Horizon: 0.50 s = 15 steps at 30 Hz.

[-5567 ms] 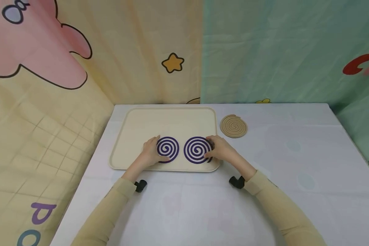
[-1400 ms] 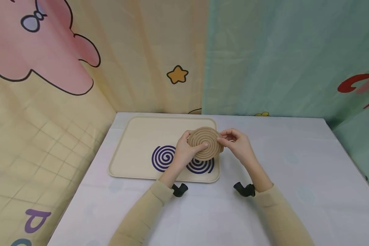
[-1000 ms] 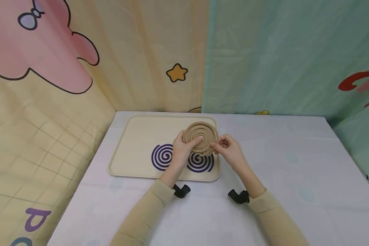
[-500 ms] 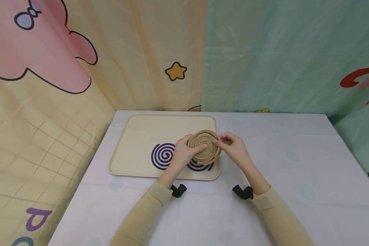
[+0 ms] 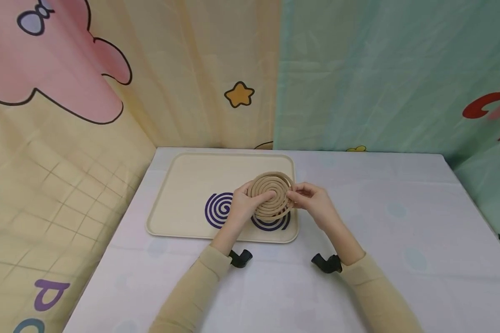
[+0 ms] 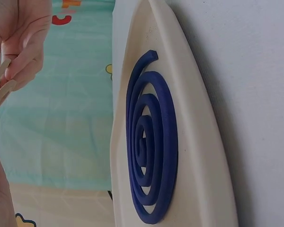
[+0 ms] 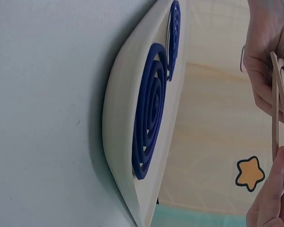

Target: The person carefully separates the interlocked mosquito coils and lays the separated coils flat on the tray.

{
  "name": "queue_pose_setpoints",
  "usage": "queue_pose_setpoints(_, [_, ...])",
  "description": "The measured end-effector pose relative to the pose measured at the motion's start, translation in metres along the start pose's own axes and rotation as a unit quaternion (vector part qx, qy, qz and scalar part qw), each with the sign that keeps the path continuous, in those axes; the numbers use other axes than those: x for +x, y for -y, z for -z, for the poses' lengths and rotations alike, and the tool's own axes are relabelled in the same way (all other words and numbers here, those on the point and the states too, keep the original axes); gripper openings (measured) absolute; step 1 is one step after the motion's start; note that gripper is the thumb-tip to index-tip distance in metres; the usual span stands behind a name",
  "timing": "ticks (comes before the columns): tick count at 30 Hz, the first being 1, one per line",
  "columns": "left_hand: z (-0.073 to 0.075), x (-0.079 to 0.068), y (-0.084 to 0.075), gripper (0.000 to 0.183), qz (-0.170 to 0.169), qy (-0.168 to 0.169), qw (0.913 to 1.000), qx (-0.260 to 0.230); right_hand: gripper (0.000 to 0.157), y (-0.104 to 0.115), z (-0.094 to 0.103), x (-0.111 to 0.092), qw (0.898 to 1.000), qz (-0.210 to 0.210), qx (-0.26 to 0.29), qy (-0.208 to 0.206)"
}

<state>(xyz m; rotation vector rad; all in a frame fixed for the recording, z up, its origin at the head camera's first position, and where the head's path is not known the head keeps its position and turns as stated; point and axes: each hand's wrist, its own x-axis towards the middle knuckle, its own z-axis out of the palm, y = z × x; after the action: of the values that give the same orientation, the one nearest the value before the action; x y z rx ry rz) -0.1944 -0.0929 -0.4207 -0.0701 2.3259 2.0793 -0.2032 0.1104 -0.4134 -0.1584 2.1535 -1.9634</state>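
Note:
Above the right part of the tray, a tan mosquito coil is held up between both hands. My left hand grips it from the left, thumb pressed over the middle of the spiral and fingers hidden behind. At its right edge, my right hand pinches the outer ring between thumb and fingers. Edge-on in the right wrist view, strands of the tan coil stand apart, with a gap between them. Two dark blue mosquito coils lie flat on the tray: the left blue coil and the right blue coil, partly covered by the tan one.
The cream tray with a raised rim lies on the left half of the white-covered table. Cartoon-printed curtains stand close behind and at the sides. A black wrist camera sits at the left cuff, another wrist camera at the right.
Earlier both hands were at the blue coils and the tan coil lay right of the tray. Now it is lifted between them, and its rings have spread slightly apart over the last second.

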Motion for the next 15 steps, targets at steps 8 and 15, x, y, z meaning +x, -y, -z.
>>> queue_pose_setpoints(8, [0.007, -0.002, -0.001, 0.048, 0.000, 0.028, 0.9993, 0.023, 0.026, -0.003, 0.000, -0.002, 1.000, 0.003, -0.023, 0.014])
queue_pose_setpoints(15, [0.010, 0.000, -0.004, 0.041, -0.016, 0.118, 0.9881, 0.097, 0.024, 0.011, 0.003, -0.003, 0.976, 0.082, -0.200, 0.012])
